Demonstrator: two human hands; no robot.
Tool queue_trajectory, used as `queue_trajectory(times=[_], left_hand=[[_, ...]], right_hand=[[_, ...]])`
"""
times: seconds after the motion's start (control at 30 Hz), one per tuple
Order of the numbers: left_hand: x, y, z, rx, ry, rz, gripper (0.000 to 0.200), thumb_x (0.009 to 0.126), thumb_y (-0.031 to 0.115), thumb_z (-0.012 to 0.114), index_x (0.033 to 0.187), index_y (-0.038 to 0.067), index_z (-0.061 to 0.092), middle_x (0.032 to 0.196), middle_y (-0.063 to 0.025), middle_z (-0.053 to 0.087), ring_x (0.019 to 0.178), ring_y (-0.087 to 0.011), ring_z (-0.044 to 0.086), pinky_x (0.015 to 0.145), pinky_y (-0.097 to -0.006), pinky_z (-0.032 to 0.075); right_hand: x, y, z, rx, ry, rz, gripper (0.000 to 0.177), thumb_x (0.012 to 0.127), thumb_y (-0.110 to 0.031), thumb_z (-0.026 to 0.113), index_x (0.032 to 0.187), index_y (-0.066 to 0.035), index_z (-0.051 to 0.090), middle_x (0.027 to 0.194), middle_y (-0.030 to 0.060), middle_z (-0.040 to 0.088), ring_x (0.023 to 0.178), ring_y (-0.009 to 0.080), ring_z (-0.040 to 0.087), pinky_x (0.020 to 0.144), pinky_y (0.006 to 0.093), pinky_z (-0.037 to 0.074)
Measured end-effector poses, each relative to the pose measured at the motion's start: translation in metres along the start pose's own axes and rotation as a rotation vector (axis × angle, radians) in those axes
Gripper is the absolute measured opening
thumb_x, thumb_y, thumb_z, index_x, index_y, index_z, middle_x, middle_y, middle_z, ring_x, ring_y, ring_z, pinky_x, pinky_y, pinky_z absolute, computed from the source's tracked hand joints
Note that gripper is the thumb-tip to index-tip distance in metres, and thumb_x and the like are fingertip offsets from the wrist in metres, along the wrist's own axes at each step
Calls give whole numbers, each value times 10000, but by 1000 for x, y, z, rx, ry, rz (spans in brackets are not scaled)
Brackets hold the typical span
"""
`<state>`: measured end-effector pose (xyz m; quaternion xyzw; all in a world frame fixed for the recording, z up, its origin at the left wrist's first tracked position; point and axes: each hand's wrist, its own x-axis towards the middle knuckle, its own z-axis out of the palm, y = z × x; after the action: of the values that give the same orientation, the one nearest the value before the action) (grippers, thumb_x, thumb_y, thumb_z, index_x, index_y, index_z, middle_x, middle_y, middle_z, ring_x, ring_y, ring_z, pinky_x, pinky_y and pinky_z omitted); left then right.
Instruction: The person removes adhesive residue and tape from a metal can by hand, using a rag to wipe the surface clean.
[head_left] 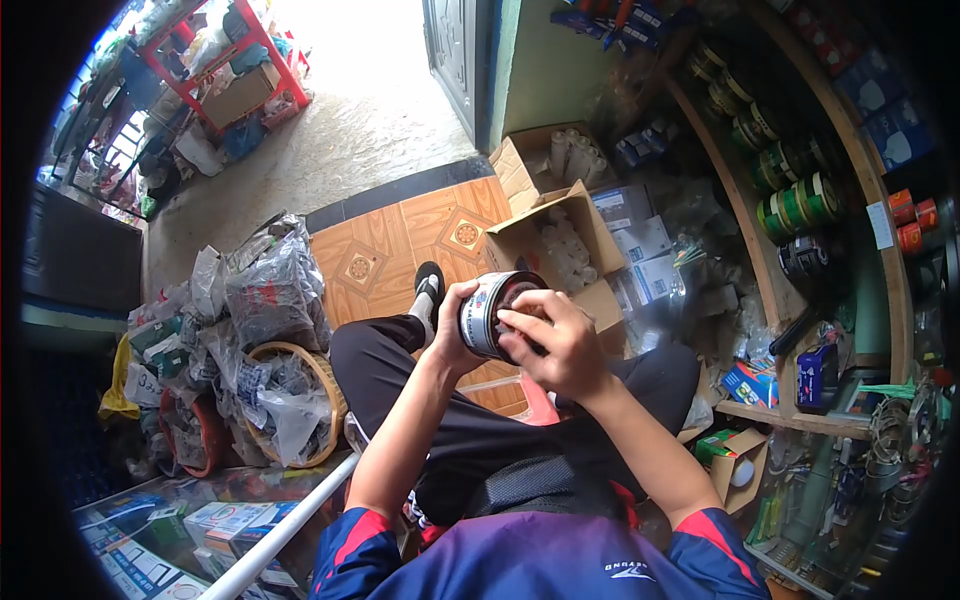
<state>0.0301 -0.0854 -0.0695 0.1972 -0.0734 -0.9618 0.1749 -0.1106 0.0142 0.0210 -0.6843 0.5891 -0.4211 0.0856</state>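
A short, round can-shaped pack [484, 318], dark with a white printed label band, is held tilted above my lap. My left hand [452, 330] is closed around its left side. My right hand [558, 342] is at its right side and open-looking end face, fingers bent and pressed against it near the rim. The fingers hide part of that face, and whatever lies inside is hard to make out.
Cardboard boxes [548, 232] with white items stand ahead right. A wooden shelf [890, 270] holds green-and-yellow rolls [800, 208]. Left are plastic-bagged goods [275, 290], a round basket [330, 385] and a glass case [170, 530] beside a white rail [290, 525].
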Motion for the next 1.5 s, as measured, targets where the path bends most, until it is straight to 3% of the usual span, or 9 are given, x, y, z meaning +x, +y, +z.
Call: queue_trajectory(times=[0.2,0.47,0.57,0.73,0.9,1.03,1.17,1.37,1.5], left_hand=[[0,-1,10,88,12,20,578,890,469,468,1310,82,556,1200,-119,658,1036,-262,668,877,-430,563],[-2,-3,16,141,44,18,651,870,482,489,1363,58,527,1224,-158,652,1052,-280,671,914,-421,550],[-2,-5,15,178,40,20,667,863,477,492,1388,66,507,1257,-155,638,1069,-278,665,907,-417,551],[2,1,11,177,-33,48,671,858,462,505,1399,66,483,1282,-156,620,1113,-283,641,957,-432,525],[1,3,8,231,45,42,696,862,475,496,1418,59,462,1292,-156,613,1124,-278,634,964,-430,515],[0,12,8,218,-44,112,694,870,479,490,1420,58,454,1286,-160,615,1117,-281,637,956,-427,523],[1,22,6,276,-19,174,695,881,465,488,1437,53,423,1282,-175,609,1132,-287,630,958,-412,531],[-4,40,8,367,1,284,739,852,443,519,1456,39,383,1296,-180,587,1132,-308,623,993,-417,504],[-7,42,23,337,-14,330,759,854,445,505,1462,10,371,1287,-201,591,1126,-301,628,998,-397,502]], right_hand=[[0,-2,4,249,101,335,212,773,-15,776,977,-7,717,940,126,687,881,265,682,816,357,532],[-1,4,2,141,109,252,130,755,6,774,874,-8,724,870,121,686,823,258,679,755,341,532],[11,14,-3,112,181,389,68,783,-27,749,825,3,704,805,121,680,732,239,681,673,329,521],[1,-7,-2,145,-41,158,55,757,-17,729,790,-5,686,776,139,660,697,276,669,635,337,516],[18,21,-2,69,105,340,45,772,-46,705,774,-16,672,809,139,652,766,318,672,676,388,540],[6,-1,3,153,-159,147,66,750,-64,717,781,-21,677,816,128,650,778,315,670,704,393,545],[22,21,8,94,94,259,75,757,-35,719,820,-19,680,839,132,654,771,295,672,687,372,541],[3,12,17,135,-150,0,127,727,-9,755,836,-24,691,794,101,621,702,262,656,637,343,532],[31,11,19,122,115,53,166,736,27,733,895,-5,697,827,109,628,711,275,655,631,337,531]])
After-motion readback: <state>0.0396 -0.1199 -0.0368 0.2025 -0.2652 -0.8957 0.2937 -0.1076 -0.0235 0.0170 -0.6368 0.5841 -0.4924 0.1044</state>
